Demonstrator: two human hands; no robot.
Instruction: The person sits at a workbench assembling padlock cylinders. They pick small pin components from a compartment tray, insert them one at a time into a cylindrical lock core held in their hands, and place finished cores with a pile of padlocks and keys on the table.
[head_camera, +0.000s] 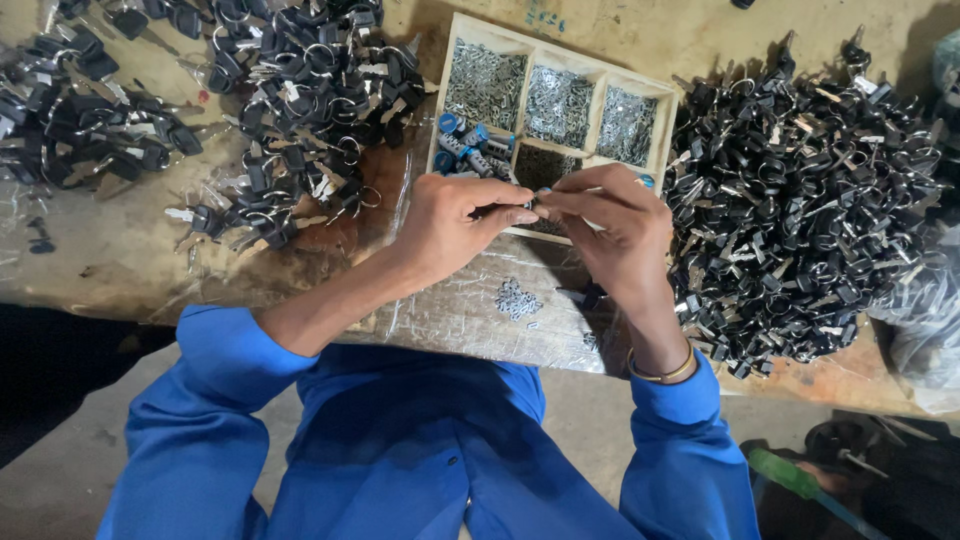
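Observation:
My left hand (455, 222) and my right hand (612, 228) meet over the front edge of a wooden divided tray (455, 30), fingertips pinched together on one small dark part that is mostly hidden between them. The tray's compartments hold several small silver metal pieces, and one holds blue-and-silver lock cylinders (468, 148). A little heap of tiny silver pieces (517, 299) lies on clear plastic sheeting (450, 315) just below my hands. Both sleeves are blue; a thin bangle circles my right wrist.
A large pile of black-headed keys on rings (800, 210) lies right of the tray. Another such pile (300, 100) sits left of it, with a smaller one (85, 110) at far left. Crumpled clear plastic (925, 320) lies at the right edge. The worn bench edge runs below my forearms.

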